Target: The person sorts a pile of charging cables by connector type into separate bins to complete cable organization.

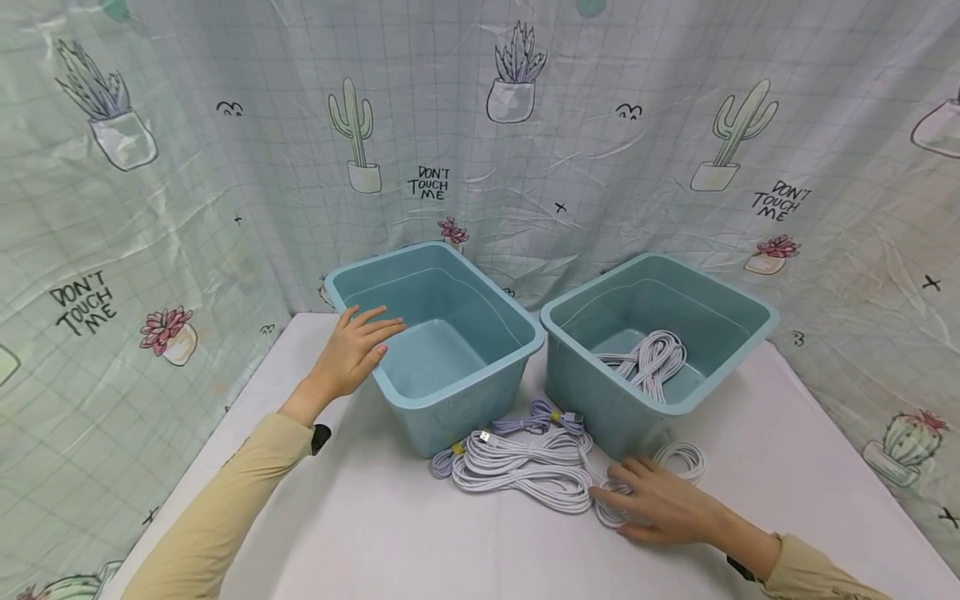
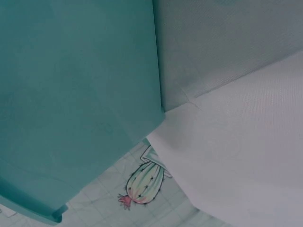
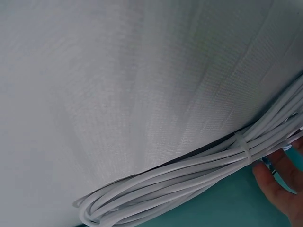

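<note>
Spreading left hand (image 1: 352, 352) over teal bin rim (image 1: 478, 373), desk edge (image 1: 259, 377) to its left; touching tied white cable coil (image 3: 175, 187) with half-bent right hand (image 1: 663, 504), unclear if gripping.

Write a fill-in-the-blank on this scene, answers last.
1. The left hand is at the bin on the person's ____ side.
2. The cable inside the right bin is coloured ____.
3. The hand at the cables on the table is the ____ one.
4. The curtain reads "DON'T ____ ME".

Missing words: left; white; right; TOUCH
</note>
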### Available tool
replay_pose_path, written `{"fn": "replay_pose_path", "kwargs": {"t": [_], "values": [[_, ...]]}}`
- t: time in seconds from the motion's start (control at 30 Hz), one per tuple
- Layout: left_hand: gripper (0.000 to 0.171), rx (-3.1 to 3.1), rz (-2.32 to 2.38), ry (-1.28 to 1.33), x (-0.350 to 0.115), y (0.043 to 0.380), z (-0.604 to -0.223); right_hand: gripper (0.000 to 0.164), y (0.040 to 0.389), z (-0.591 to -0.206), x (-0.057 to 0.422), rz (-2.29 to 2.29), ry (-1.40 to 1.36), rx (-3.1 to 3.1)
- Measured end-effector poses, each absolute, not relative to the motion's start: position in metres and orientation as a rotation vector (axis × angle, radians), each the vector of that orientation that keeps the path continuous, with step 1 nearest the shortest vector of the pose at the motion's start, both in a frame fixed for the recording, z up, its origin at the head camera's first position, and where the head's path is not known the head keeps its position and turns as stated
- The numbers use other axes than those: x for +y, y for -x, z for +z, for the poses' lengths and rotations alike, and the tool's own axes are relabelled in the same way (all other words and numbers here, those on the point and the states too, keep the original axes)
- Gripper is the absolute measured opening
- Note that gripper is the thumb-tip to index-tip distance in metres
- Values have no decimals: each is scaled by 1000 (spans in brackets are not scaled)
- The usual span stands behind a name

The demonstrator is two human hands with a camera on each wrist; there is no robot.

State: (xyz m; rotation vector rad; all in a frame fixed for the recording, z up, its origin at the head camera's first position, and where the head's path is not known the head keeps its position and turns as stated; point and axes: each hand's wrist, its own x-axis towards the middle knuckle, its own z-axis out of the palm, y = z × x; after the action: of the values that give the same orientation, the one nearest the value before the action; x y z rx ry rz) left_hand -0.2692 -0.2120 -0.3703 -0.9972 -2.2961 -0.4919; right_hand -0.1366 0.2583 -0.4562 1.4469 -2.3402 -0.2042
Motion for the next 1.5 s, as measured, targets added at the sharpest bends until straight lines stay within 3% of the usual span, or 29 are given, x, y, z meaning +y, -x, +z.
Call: {"fn": "replay_pose_path", "kwargs": {"t": [0.37,0.83,1.17,1.4,1.5], "values": [[50,-2290,-487,1003,-213,268,-373,52,135,-461,259,-127,-1453,-2311],[64,-2290,-481,999,-211,268,-372,46,135,-460,257,-30,-1470,-2302],[41,-2290,-488,1005,-212,269,-373,49,133,-456,256,-38,-1475,-2333],[66,-2282,-482,1000,-212,270,-372,62,135,-453,254,-67,-1478,-2285],[68,-2278,-479,999,-212,270,-372,64,136,-452,253,-80,-1479,-2254]]}}
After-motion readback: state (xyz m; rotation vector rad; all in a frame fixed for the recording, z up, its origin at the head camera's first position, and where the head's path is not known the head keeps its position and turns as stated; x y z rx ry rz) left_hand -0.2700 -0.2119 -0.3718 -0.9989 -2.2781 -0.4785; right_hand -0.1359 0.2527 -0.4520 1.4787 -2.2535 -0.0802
